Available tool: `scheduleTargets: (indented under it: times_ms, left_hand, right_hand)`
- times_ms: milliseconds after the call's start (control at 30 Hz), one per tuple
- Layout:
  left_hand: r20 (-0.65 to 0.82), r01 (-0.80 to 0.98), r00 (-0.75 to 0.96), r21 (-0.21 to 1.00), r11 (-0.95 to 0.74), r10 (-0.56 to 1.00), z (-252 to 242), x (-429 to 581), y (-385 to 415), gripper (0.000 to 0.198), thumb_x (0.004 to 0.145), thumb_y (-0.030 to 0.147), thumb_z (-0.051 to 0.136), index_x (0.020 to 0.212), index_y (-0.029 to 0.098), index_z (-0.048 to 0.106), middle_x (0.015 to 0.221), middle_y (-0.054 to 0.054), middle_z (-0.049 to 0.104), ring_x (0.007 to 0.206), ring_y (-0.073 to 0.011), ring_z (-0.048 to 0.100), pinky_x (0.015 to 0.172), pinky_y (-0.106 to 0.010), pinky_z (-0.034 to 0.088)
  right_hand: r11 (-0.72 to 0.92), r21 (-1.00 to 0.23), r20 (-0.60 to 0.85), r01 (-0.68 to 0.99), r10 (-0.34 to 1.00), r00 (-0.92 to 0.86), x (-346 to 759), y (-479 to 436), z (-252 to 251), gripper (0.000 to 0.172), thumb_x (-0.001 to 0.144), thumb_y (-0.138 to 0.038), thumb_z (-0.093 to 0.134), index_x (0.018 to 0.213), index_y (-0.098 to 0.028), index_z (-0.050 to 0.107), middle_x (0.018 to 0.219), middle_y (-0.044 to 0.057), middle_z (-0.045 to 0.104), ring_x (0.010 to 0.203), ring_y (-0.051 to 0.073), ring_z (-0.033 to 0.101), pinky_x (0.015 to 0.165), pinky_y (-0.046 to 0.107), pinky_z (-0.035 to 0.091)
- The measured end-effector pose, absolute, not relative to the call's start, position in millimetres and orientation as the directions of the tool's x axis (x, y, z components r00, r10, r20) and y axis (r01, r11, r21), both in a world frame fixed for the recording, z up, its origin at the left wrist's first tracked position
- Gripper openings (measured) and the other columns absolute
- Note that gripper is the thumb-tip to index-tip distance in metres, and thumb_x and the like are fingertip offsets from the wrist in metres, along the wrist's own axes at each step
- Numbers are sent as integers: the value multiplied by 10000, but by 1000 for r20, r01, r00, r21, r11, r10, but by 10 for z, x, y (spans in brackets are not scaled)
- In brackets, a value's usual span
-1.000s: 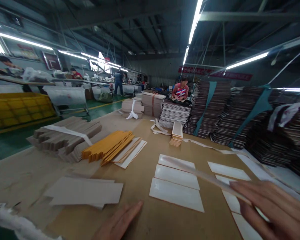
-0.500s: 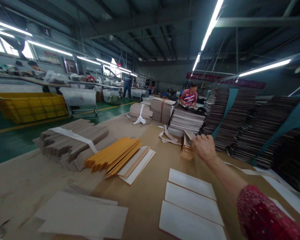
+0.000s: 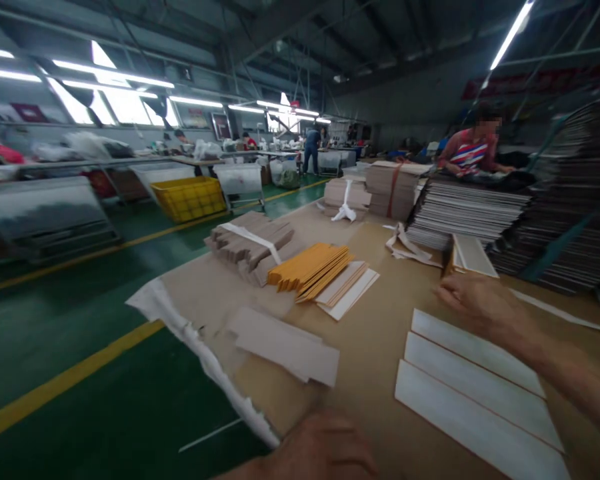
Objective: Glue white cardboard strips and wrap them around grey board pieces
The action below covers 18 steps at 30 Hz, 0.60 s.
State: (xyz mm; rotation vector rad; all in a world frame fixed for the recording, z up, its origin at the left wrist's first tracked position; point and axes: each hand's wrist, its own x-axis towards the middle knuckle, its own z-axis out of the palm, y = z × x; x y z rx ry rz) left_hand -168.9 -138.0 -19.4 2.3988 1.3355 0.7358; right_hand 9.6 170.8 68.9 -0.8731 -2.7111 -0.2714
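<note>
My right hand [image 3: 473, 298] is at the near end of a small stack of narrow boards [image 3: 473, 255], white on top with tan edges. Its fingers are curled together, and whatever they may grip is hidden. Below that forearm, white rectangular panels [image 3: 473, 387] with thin orange edges lie overlapping in a row. My left hand [image 3: 327, 445] is low in the picture, smeared by motion, near the loose grey-beige card pieces [image 3: 290, 350]. Orange-edged strips [image 3: 310, 270] lie fanned out at mid-table, beside a few white and beige strips [image 3: 350, 293].
A bundle of grey card strips [image 3: 250, 243] tied with a white band lies left of the orange ones. Tall stacks of dark-edged sheets [image 3: 570, 220] stand at right. A co-worker [image 3: 473, 150] sits behind the white-edged stack [image 3: 467, 210]. The table edge [image 3: 215, 370] drops to green floor.
The view has swung left, showing more floor and the table edge. My right hand has come nearer, from the top of the small stack to its near end. My left hand has entered at the bottom.
</note>
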Motion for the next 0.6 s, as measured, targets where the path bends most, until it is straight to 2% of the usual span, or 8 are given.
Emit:
scheduleTargets:
  times_ms: [33, 100, 167, 200, 300, 400, 500, 600]
  left_hand:
    - [304, 707, 445, 458, -538, 843, -173, -1655, -1367, 99, 1001, 266, 585, 1033, 246, 676, 954, 3, 786, 926, -139, 718, 918, -250, 525]
    - [336, 724, 462, 391, -568, 821, -139, -1591, -1313, 121, 985, 288, 612, 896, 224, 663, 837, 16, 764, 824, -130, 704, 827, -261, 517]
    - [365, 741, 468, 333, -583, 804, -112, -1536, -1267, 161, 956, 263, 631, 805, 211, 640, 743, 32, 727, 757, -127, 679, 779, -276, 494]
    - [370, 750, 473, 308, -586, 800, -99, -1515, -1256, 160, 935, 240, 642, 778, 208, 632, 716, 37, 712, 740, -127, 668, 774, -282, 483]
    - [344, 789, 467, 254, -559, 815, -62, -1488, -1271, 159, 873, 191, 663, 725, 210, 608, 695, 36, 686, 732, -134, 653, 783, -292, 458]
    - [320, 807, 462, 236, -542, 827, -38, -1495, -1300, 168, 863, 188, 653, 709, 209, 589, 713, 34, 678, 739, -132, 649, 779, -285, 445]
    - [319, 806, 472, 222, -549, 822, -55, -1508, -1299, 181, 859, 189, 642, 692, 208, 573, 704, 36, 664, 734, -135, 637, 774, -285, 442]
    - [352, 785, 458, 270, -557, 816, -99, -1519, -1291, 159, 861, 191, 631, 708, 203, 590, 710, 25, 672, 720, -140, 630, 787, -286, 450]
  right_hand:
    - [856, 29, 290, 515, 486, -824, 25, 1487, 655, 370, 1013, -312, 435, 774, -191, 690, 783, 77, 710, 761, 201, 663, 712, 321, 465]
    - [930, -70, 251, 360, 365, -896, -140, 989, 616, 211, 984, -282, 506, 1017, -254, 712, 1008, 9, 741, 906, 150, 680, 803, 244, 499]
    - [959, -215, 213, 187, 232, -949, -321, 519, 618, 279, 952, -289, 565, 1208, -251, 671, 1224, 31, 697, 1106, 177, 639, 962, 280, 484]
    - [944, -289, 176, 162, 218, -960, -408, 328, 628, 321, 931, -297, 600, 1240, -228, 654, 1279, 55, 668, 1159, 203, 612, 1002, 312, 471]
    - [898, -365, 73, 248, 293, -953, -611, -9, 640, 372, 849, -360, 702, 1145, -138, 675, 1221, 150, 672, 1145, 322, 601, 1000, 448, 473]
    - [872, -381, 30, 308, 345, -938, -719, -87, 587, 275, 806, -281, 715, 1017, -105, 702, 1061, 191, 709, 1033, 372, 648, 918, 495, 496]
    - [823, -464, 28, 327, 382, -924, -749, -55, 533, 283, 771, -211, 695, 1039, -124, 716, 1067, 180, 723, 1049, 369, 660, 927, 487, 487]
    - [707, -617, 12, 346, 448, -894, -644, 77, 585, 373, 791, -342, 683, 1127, -182, 711, 1049, 107, 750, 986, 292, 696, 871, 407, 525]
